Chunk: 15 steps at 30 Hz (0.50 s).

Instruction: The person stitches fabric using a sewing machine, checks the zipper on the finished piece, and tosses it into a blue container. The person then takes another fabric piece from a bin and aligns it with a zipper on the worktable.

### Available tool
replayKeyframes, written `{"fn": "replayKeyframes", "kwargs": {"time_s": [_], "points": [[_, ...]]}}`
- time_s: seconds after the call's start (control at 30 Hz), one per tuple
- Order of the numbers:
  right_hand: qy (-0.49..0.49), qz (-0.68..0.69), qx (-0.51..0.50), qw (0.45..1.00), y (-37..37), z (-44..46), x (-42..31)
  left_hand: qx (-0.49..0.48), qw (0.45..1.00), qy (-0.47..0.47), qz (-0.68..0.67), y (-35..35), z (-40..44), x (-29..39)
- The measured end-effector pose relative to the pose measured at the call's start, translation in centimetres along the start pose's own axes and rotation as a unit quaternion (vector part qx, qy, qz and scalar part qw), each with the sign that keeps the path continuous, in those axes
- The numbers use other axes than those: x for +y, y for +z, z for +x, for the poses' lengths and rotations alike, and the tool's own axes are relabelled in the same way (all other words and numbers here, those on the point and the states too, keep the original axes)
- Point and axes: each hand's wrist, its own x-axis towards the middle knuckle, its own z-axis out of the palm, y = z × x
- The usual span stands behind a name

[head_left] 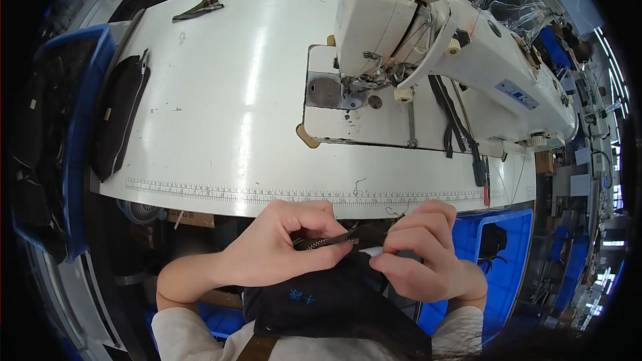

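In front of my dark apron (314, 307), just off the table's near edge, both hands work on a dark zipper (324, 243) with pale teeth along it. My left hand (284, 244) pinches it between thumb and forefinger. At its other end, my right hand (422, 251) is closed with thumb and fingertips on the dark strip. A small white patch shows beside the right fingertips; I cannot tell what it is. Parts of the zipper are hidden by the fingers.
A white sewing machine (461, 47) stands on the white table (207, 134), dark strips (451, 117) by its arm. A dark zippered pouch (120, 117) lies at the left edge, a fabric scrap (199, 9) farther back. Blue bins (75, 154) flank the table; a printed ruler runs along its front.
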Motion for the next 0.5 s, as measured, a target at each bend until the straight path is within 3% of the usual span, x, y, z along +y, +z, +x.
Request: {"fn": "replayKeyframes", "kwargs": {"time_s": [0.5], "points": [[-0.027,-0.091,0.017,0.995,0.01,-0.13,-0.60,0.007,1.000,0.013,0.005,0.20,-0.06,0.29]]}}
